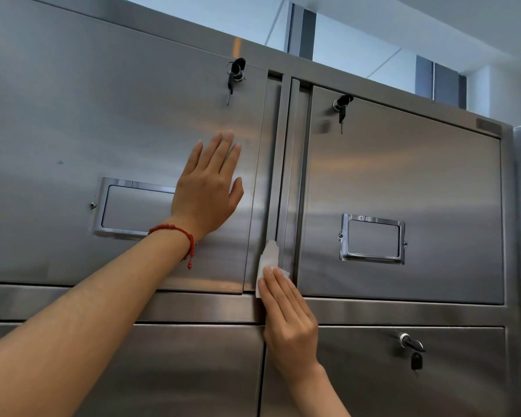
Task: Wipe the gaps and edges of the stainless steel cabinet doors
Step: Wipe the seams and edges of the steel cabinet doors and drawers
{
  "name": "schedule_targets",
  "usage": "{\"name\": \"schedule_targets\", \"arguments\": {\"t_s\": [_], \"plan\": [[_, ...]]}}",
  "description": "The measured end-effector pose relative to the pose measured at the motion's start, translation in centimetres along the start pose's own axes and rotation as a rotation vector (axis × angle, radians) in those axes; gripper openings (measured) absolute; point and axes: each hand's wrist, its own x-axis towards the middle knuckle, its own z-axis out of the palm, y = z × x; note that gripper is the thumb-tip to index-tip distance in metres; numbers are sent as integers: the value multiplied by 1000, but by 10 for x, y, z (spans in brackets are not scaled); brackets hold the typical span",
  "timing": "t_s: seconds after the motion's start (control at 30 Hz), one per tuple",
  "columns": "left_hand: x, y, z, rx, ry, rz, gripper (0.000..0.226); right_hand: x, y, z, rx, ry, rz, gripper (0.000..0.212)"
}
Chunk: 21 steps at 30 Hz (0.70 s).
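A stainless steel cabinet fills the head view. My left hand (209, 188) lies flat with fingers spread on the upper left door (73, 121), near its right edge. My right hand (286, 314) presses a white wipe (268, 260) against the lower part of the vertical strip (278, 164) between the upper left door and the upper right door (418, 176). The wipe's upper tip pokes above my fingertips into the gap. A red bead bracelet sits on my left wrist.
Keys hang in the locks of the upper left door (235, 75), the upper right door (342, 108) and the lower right door (411, 347). Each upper door bears a metal label holder (372, 239). A horizontal rail (403, 314) separates upper and lower doors. Windows show above the cabinet.
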Motion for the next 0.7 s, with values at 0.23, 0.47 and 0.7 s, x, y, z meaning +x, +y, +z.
{"name": "schedule_targets", "arguments": {"t_s": [0.23, 0.47, 0.7], "plan": [[0, 0, 0, 2, 5, -1, 54, 5, 3, 2, -10, 11, -18, 26], [0, 1, -1, 9, -4, -5, 55, -6, 2, -2, -2, -28, -25, 23], [0, 0, 0, 15, -17, -2, 55, 1, 1, 1, 12, -7, 7, 27]]}}
